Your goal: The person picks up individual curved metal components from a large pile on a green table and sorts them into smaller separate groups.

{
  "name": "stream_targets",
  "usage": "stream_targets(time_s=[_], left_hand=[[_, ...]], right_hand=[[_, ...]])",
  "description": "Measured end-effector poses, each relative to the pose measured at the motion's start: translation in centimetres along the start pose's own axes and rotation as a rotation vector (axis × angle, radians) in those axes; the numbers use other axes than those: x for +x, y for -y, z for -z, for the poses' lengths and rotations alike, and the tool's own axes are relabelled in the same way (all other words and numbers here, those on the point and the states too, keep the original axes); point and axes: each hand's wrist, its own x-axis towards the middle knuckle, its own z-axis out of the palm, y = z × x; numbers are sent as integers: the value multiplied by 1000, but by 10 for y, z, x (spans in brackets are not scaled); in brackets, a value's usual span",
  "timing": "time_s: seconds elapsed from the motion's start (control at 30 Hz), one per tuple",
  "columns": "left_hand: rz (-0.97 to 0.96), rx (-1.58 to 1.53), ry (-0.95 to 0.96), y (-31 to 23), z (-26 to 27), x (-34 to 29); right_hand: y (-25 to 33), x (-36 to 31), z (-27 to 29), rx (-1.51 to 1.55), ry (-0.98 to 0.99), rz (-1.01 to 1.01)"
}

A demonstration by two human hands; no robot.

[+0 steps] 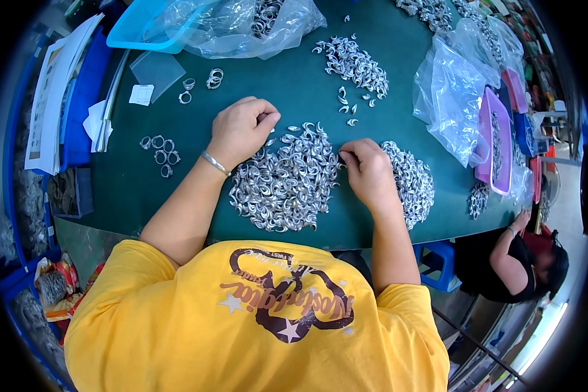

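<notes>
A large pile of small curved silver metal pieces (284, 179) lies on the green table in front of me. My left hand (240, 129), with a silver bangle at the wrist, is closed at the pile's far left edge; its fingertips are curled under, and whatever they hold is hidden. At the pile's right edge my right hand (370, 171) is closed in a pinch, thumb against forefinger, too small a spot to tell what is in it. Just beyond that hand, partly behind its wrist, sits a second pile of similar silver pieces (411, 183).
Several silver rings (160, 157) lie at left, with more rings (215, 78) farther back. A third heap (356, 64) lies far off. Around stand a blue basket (176, 44), plastic bags (454, 98) and a pink tray (483, 170). Another person (513, 261) sits at right.
</notes>
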Motion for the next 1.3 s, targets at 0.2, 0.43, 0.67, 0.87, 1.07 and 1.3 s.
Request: stream_targets(time_s=[0.2,0.43,0.67,0.87,1.07,1.3], left_hand=[[11,4,6,0,1,0],[32,-3,20,-2,1,0],[26,6,5,1,4,-2],[32,-16,3,-3,1,1],[3,-10,-4,-1,1,0],[29,-10,8,0,3,-1]], right_hand=[[-7,6,14,-90,-136,20],[-6,1,2,-133,-77,127],[11,22,5,65,-69,176],[-22,38,-1,-122,-140,142],[-22,36,-4,-134,-161,156],[11,33,-2,279,0,165]])
